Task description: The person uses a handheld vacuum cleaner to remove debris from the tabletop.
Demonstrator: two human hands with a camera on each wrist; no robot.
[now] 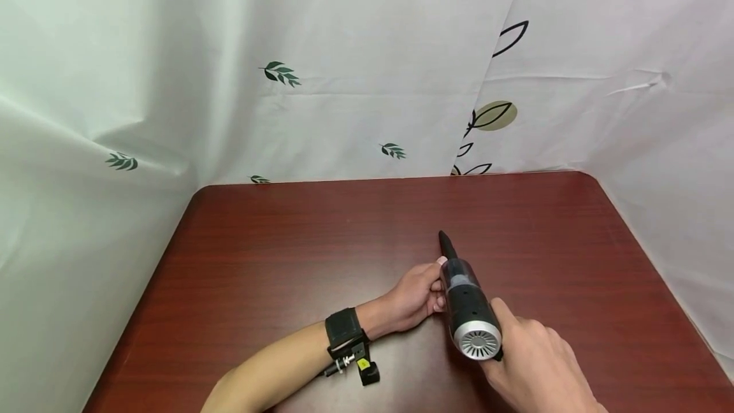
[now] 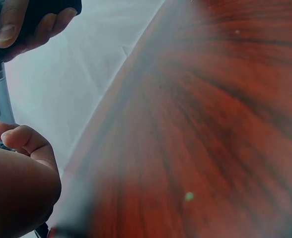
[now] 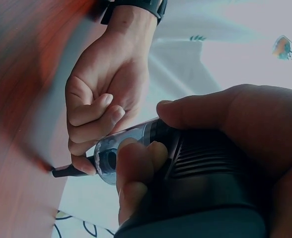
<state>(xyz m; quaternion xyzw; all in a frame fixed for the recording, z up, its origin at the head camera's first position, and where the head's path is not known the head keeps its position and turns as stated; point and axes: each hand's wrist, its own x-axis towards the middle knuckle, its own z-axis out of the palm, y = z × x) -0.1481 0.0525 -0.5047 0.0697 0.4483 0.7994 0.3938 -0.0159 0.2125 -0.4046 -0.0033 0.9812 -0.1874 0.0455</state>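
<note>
A black handheld vacuum cleaner with a silver vented end cap is held above the table, its front aimed away from me. My right hand grips its handle, fingers curled round the black body in the right wrist view. At the front are a clear dust cup and a narrow black nozzle. My left hand pinches the base of this nozzle, just ahead of the cup. Its other fingers are curled beside the cup.
The reddish-brown wooden table has rounded far corners. White curtains with leaf prints hang along its back and sides. A black wrist strap with a small camera mount sits on the left forearm.
</note>
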